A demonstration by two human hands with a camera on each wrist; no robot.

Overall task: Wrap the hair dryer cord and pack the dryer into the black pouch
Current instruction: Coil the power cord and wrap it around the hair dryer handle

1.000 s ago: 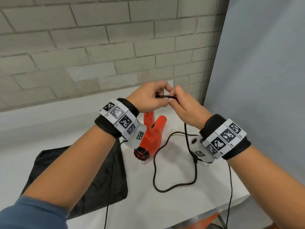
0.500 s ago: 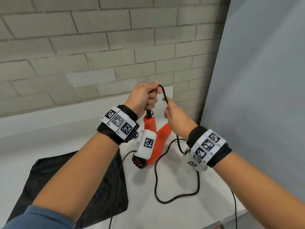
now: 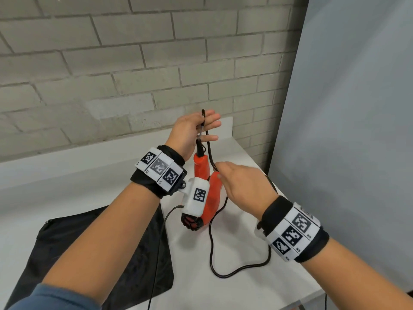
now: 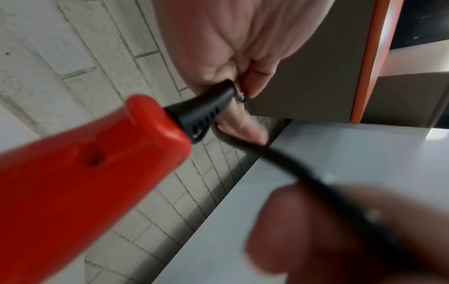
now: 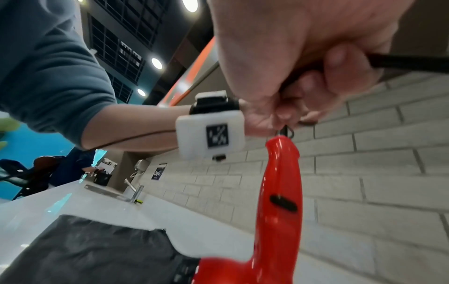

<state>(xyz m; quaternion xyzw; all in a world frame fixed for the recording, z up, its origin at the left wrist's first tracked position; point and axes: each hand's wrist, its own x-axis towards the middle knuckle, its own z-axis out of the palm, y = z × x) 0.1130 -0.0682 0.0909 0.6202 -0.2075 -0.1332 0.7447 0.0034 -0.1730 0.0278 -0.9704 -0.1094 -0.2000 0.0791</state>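
**Above the white table: cord held at the handle end**

Above the white table (image 3: 223, 294), left hand (image 3: 192, 130) raised, pinching a doubled bend of the black cord (image 3: 211, 249) between thumb and forefinger, remaining fingers extended. Right hand (image 3: 243, 186) positioned lower and nearer, knuckles up, fingers curled round the cord just beside the handle. Marker bands worn on both wrists.

Hair dryer (image 3: 202, 193) glossy red, suspended handle-up beneath the left hand, black grille end (image 3: 190, 223) lowest, near the tabletop; contact with the table not determinable. Slack cord laid in a loop on the table to the right of the dryer. Black pouch (image 3: 100, 253) laid flat at left, close beside the dryer.

Left wrist view: ribbed black strain relief (image 4: 204, 113) at the handle end, gripped at its tip by the fingers; not resolved from the head view. Right wrist view: cord (image 5: 408, 63) clasped under the right thumb, plus a black slot (image 5: 283, 203) on the handle; a faucet farther along the counter.
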